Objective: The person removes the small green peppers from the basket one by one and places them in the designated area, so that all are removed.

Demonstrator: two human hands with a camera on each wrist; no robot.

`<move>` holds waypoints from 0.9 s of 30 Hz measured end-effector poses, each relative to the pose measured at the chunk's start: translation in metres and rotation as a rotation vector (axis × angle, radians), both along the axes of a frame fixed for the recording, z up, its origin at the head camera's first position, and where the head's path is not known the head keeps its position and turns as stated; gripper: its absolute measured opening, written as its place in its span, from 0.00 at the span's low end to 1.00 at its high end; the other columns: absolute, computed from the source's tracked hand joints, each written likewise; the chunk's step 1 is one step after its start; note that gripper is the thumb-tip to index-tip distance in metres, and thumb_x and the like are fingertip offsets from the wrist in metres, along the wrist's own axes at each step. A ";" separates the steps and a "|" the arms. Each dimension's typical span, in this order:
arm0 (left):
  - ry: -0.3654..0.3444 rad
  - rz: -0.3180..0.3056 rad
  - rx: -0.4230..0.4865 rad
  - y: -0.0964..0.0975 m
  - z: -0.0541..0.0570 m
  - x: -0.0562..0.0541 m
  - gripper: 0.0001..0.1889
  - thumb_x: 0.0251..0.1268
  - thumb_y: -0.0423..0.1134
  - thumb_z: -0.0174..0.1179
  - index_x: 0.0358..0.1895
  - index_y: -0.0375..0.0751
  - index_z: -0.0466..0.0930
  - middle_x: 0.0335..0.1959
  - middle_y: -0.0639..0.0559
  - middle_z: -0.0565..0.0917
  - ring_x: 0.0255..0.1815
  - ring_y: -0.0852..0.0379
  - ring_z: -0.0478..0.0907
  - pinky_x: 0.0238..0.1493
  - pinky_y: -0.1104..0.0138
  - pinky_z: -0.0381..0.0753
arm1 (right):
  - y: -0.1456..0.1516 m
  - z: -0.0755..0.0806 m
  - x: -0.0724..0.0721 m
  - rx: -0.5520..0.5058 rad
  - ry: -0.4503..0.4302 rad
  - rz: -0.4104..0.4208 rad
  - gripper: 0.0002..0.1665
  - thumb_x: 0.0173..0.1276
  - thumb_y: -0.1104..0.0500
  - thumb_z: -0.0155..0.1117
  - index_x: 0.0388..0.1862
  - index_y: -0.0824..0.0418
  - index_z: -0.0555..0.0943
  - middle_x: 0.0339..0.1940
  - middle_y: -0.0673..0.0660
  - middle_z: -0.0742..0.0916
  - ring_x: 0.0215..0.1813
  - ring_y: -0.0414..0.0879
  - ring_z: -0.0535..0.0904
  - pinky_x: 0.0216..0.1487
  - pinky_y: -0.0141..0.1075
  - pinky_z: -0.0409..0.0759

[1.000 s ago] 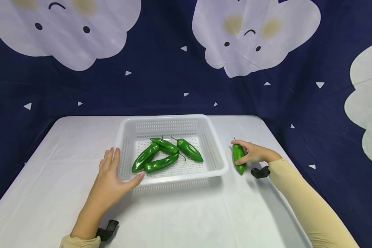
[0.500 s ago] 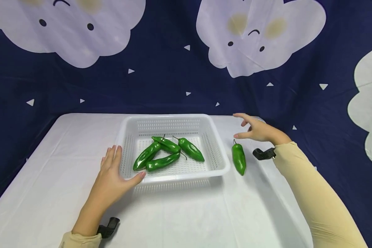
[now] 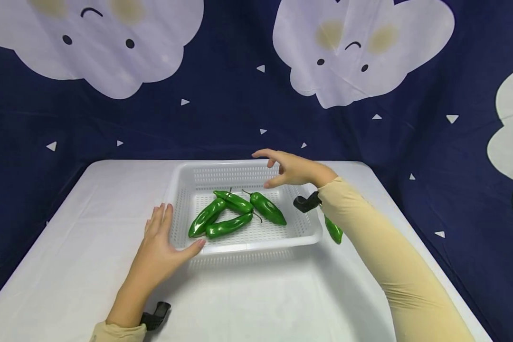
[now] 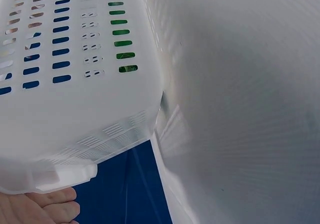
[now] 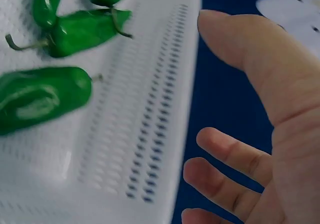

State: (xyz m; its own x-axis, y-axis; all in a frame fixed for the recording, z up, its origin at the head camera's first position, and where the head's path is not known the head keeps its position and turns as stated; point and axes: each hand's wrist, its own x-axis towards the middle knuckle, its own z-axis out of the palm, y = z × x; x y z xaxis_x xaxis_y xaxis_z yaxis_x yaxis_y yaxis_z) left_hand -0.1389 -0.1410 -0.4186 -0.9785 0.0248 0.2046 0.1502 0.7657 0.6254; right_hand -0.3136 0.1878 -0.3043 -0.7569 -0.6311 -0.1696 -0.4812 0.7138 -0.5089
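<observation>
A white plastic basket (image 3: 256, 247) holds several glossy green chili peppers (image 3: 268, 209) with thin stems. At its front left corner is my left hand (image 3: 159, 254), fingers extended along the left side and thumb out at the front rim. Over the back right of the basket hovers my right hand (image 3: 292, 168), fingers loosely bent and nothing in its grasp. The right wrist view has the thumb and fingertips (image 5: 204, 176) beyond the basket rim, above the peppers inside. One more green chili pepper (image 3: 334, 231) lies on the table right of the basket, partly hidden by my right sleeve.
A white cloth covers the table (image 3: 248, 299). Behind it hangs a dark blue curtain (image 3: 222, 128) with clouds and small triangles. Black wrist cameras (image 3: 306, 202) sit on both wrists.
My right hand has let go of the chili pepper on the table, lifted, and moved left over the basket. That pepper stays beside the basket. My left hand keeps its place.
</observation>
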 end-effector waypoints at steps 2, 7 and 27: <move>0.001 0.003 0.001 0.001 -0.001 0.000 0.63 0.52 0.70 0.66 0.80 0.35 0.41 0.81 0.33 0.44 0.82 0.32 0.38 0.76 0.34 0.45 | -0.009 -0.008 0.000 0.035 -0.041 0.016 0.51 0.62 0.48 0.74 0.78 0.35 0.55 0.66 0.60 0.73 0.52 0.55 0.77 0.48 0.43 0.81; 0.006 0.005 -0.006 0.001 -0.002 -0.001 0.63 0.53 0.70 0.66 0.80 0.35 0.41 0.81 0.33 0.44 0.81 0.31 0.39 0.76 0.34 0.45 | -0.018 -0.028 -0.001 0.151 -0.093 0.057 0.53 0.63 0.49 0.74 0.79 0.37 0.53 0.73 0.58 0.70 0.65 0.57 0.74 0.56 0.48 0.80; -0.009 0.009 -0.004 0.000 -0.001 -0.001 0.63 0.52 0.70 0.66 0.80 0.36 0.41 0.81 0.34 0.43 0.81 0.31 0.38 0.75 0.32 0.46 | -0.041 -0.064 0.011 0.603 -0.063 0.048 0.53 0.56 0.50 0.78 0.75 0.30 0.58 0.72 0.54 0.76 0.64 0.51 0.77 0.62 0.48 0.78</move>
State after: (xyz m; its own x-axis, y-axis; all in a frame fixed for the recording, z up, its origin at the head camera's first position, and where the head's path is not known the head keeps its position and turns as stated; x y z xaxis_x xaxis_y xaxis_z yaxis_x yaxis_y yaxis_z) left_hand -0.1396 -0.1409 -0.4196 -0.9806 0.0165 0.1955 0.1372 0.7699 0.6233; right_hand -0.3025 0.1465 -0.3687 -0.7068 -0.4432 -0.5514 -0.5021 0.8633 -0.0503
